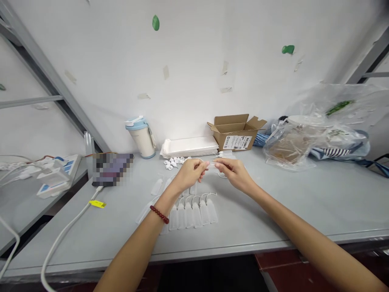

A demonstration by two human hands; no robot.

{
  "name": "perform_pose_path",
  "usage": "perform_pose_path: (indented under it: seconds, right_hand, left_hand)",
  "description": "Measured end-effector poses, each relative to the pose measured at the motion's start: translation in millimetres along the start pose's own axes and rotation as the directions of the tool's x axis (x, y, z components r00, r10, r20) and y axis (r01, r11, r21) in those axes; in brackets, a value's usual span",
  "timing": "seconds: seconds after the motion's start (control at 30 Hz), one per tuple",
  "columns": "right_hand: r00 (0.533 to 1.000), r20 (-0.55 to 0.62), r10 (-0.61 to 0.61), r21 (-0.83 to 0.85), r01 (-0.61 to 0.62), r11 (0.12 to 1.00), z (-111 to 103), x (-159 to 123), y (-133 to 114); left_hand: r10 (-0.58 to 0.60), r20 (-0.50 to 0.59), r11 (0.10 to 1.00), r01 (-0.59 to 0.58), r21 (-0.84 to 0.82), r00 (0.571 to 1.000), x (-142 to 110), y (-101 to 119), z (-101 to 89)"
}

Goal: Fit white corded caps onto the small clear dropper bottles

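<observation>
My left hand [192, 174] and my right hand [232, 172] are raised over the middle of the table, fingertips pinched close together. Between them is a small, thin translucent piece [212, 164], mostly covered by the fingers, so its kind is unclear. A curved thin white tube shows just under my right fingers. Below the hands lies a row of flat translucent plastic bottles [189, 215] with thin curved tubes at their tops. More such bottles lie partly hidden behind my left forearm. Beyond my left hand is a pile of small white caps [173, 162].
At the back stand a blue-lidded tumbler [141, 138], a stack of white packs [191, 146] and an open cardboard box [235, 134]. A clear plastic bag [288, 146] sits at right. At left are a blurred-out device [114, 170], a white cable [67, 233] and a power strip [59, 176].
</observation>
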State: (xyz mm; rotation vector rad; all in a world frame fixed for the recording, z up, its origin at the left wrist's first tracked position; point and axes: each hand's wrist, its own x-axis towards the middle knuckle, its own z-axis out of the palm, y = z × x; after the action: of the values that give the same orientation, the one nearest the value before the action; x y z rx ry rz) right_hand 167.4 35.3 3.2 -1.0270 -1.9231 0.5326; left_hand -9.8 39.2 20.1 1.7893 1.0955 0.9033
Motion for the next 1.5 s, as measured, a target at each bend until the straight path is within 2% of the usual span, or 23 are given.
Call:
perform_pose_path:
  seconds: [0.13,0.2,0.27,0.33,0.4,0.43,0.5,0.63,0.87,1.13,1.33,1.5]
  right_hand:
    - [0.997,0.004,0.078,0.059,-0.078,0.995,-0.5,3.2,1.3]
    - [0.995,-0.040,0.092,0.038,-0.090,0.995,-3.2,5.4,6.4]
    - [0.987,-0.136,0.091,-0.033,-0.096,0.995,-9.0,7.9,16.7]
    - [0.967,-0.243,0.074,-0.138,-0.109,0.984,-16.9,11.1,31.8]
    - [0.951,-0.304,0.062,-0.258,-0.145,0.955,-24.6,15.0,48.6]
    - [0.949,-0.310,0.065,-0.312,-0.165,0.936,-27.6,17.0,56.4]
    - [0.952,-0.296,0.079,-0.397,-0.198,0.896,-31.3,20.3,69.0]
    - [0.966,-0.238,0.105,-0.464,-0.208,0.861,-31.9,22.0,79.6]
    - [0.959,-0.249,0.131,-0.468,-0.238,0.851,-29.2,25.7,84.8]
    - [0.962,-0.245,0.123,-0.477,-0.230,0.848,-33.4,30.4,96.0]
    - [0.979,-0.186,0.084,-0.500,-0.168,0.850,-33.4,31.0,99.8]
    - [0.982,-0.187,0.037,-0.521,-0.131,0.844,-33.9,28.7,91.0]
  left_hand:
    - [0.093,-0.046,0.976,-0.082,0.200,0.995,2.4,-0.8,-1.3]
    - [0.116,-0.058,0.958,-0.097,0.269,0.992,3.7,-2.6,-13.6]
    - [0.089,-0.083,0.921,-0.050,0.387,0.993,4.2,-6.8,-33.4]
    - [0.041,-0.157,0.811,0.059,0.582,0.987,3.9,-14.5,-55.3]
    - [-0.016,-0.256,0.650,0.204,0.732,0.967,3.8,-25.2,-73.0]
    - [-0.032,-0.280,0.588,0.244,0.771,0.959,4.2,-31.2,-78.9]
    - [-0.041,-0.273,0.535,0.252,0.807,0.961,6.2,-42.9,-85.0]
    - [-0.029,-0.202,0.526,0.187,0.830,0.979,12.5,-59.9,-83.7]
    - [-0.014,-0.139,0.534,0.125,0.836,0.990,16.6,-69.6,-79.9]
    - [-0.040,-0.094,0.527,0.101,0.844,0.995,16.5,-66.9,-74.0]
    - [-0.078,-0.081,0.530,0.110,0.841,0.994,12.3,-59.7,-73.4]
    - [-0.091,-0.076,0.534,0.113,0.838,0.993,10.7,-53.5,-76.2]
